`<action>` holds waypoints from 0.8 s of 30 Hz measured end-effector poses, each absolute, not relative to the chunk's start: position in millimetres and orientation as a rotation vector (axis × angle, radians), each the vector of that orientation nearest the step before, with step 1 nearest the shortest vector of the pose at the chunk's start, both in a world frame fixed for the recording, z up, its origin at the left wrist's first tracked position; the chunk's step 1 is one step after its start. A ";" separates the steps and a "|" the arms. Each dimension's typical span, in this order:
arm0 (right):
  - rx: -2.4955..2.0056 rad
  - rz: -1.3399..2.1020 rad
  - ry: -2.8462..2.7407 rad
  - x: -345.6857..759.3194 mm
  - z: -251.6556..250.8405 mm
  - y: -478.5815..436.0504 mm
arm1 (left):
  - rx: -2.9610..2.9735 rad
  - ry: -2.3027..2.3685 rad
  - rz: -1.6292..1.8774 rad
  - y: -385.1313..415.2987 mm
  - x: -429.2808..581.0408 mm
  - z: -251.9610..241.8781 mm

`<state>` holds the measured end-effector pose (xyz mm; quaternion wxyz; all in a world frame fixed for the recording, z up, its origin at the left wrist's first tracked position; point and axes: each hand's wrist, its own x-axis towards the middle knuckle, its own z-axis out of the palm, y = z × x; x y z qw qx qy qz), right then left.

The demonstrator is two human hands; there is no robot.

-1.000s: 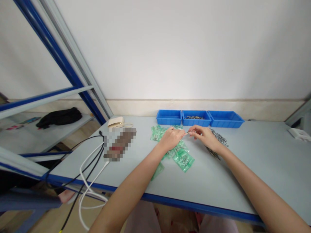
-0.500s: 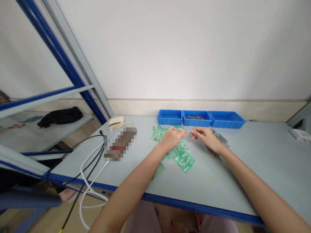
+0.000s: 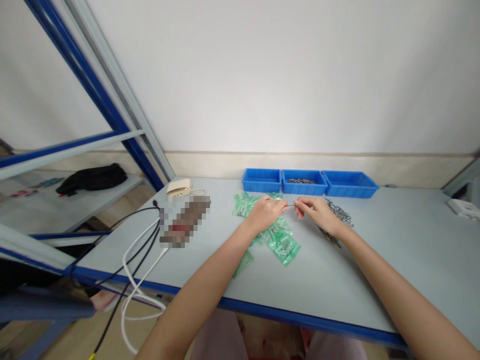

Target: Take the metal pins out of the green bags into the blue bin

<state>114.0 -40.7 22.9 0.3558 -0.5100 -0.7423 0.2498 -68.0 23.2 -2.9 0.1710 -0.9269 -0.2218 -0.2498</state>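
My left hand and my right hand meet over the middle of the table, fingers pinched. Between their fingertips spans a thin screw, gripped at both ends; its ends are hidden by the fingers. Under and around my left hand lie several green plastic bags with small metal pieces inside. Beside my right hand is a pile of silvery screws. Darker, bronze-toned screws lie partly hidden under my right wrist.
Three blue bins stand in a row at the back; the middle one holds bronze-toned screws. To the left are a cream-coloured box, a blurred-out item and white and black cables. A blue edge runs along the table front.
More of the thin screw now shows between my fingertips, as my right fingers have shifted slightly to the right. The bags, piles and bins stay where they were.
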 end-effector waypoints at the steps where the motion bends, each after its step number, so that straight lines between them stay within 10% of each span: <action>1: -1.310 0.655 -1.926 114.1 22.4 -40.6 | -2.635 -0.623 -0.705 22.9 -68.0 -2.6; 24: -1.298 0.619 -1.915 117.4 20.2 -39.5 | -2.630 -0.619 -0.701 22.8 -67.9 -0.5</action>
